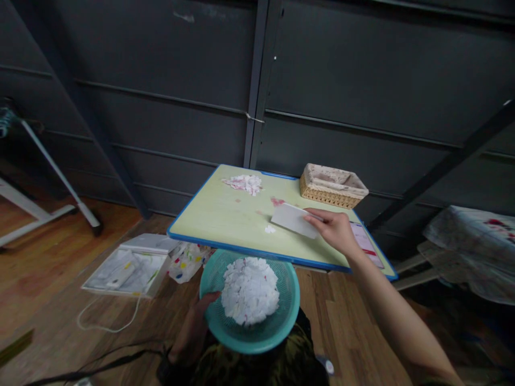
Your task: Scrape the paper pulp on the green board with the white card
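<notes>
My right hand (335, 228) pinches a flat white rectangular card (294, 219) between thumb and fingers, slanted over the pale yellow tabletop (209, 214). A few small white scraps (270, 229) lie just below the card's left end. On the far left of the table is a pile of white and pinkish scraps (246, 184). My left hand (196, 320) grips the left rim of a teal plastic colander (288, 303), thumb over the edge. The colander sits at my lap, below the table's front edge, with a heap of white paper-like pieces (250, 289) in it.
A cloth-lined wicker basket (328, 195) stands at the table's back right. A phone-like flat item (366, 244) lies by my right forearm. On the floor at left are an open white box (124, 273) and a spotted plastic bag (187, 261). Dark panels (181, 64) rise behind.
</notes>
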Demonstrator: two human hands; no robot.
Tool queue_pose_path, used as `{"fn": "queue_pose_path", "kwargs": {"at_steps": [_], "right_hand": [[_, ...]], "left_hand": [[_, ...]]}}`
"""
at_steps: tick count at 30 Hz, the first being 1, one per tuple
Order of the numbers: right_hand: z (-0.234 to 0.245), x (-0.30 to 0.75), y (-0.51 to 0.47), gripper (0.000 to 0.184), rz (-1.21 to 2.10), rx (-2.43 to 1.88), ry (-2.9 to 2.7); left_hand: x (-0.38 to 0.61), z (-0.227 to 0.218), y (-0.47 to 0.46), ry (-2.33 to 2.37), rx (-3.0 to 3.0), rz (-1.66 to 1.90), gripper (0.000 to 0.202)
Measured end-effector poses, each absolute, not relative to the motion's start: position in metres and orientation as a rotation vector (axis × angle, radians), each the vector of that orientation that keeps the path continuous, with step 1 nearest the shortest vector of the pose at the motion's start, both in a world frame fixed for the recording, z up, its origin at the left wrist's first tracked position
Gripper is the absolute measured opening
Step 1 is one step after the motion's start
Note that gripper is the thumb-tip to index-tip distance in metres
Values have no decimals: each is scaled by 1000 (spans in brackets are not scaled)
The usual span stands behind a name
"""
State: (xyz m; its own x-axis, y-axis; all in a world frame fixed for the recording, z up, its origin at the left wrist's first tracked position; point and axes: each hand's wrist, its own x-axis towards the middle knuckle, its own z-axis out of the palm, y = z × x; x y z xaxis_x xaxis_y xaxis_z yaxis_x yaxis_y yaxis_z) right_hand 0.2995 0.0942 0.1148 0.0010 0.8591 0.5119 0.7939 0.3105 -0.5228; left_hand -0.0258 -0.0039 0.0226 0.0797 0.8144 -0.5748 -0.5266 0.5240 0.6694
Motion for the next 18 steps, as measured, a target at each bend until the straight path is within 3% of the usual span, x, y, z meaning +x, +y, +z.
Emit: {"fn": "queue_pose_path", "kwargs": {"at_steps": [9,18], "right_hand": [[87,272,65,26,-183,-1212,-2079],[85,237,29,46,-171,-807,-2238]], "left_hand": [[-30,18,-1,1091,363,993,59],[-27,20,5,1006,342,1097,53]]}}
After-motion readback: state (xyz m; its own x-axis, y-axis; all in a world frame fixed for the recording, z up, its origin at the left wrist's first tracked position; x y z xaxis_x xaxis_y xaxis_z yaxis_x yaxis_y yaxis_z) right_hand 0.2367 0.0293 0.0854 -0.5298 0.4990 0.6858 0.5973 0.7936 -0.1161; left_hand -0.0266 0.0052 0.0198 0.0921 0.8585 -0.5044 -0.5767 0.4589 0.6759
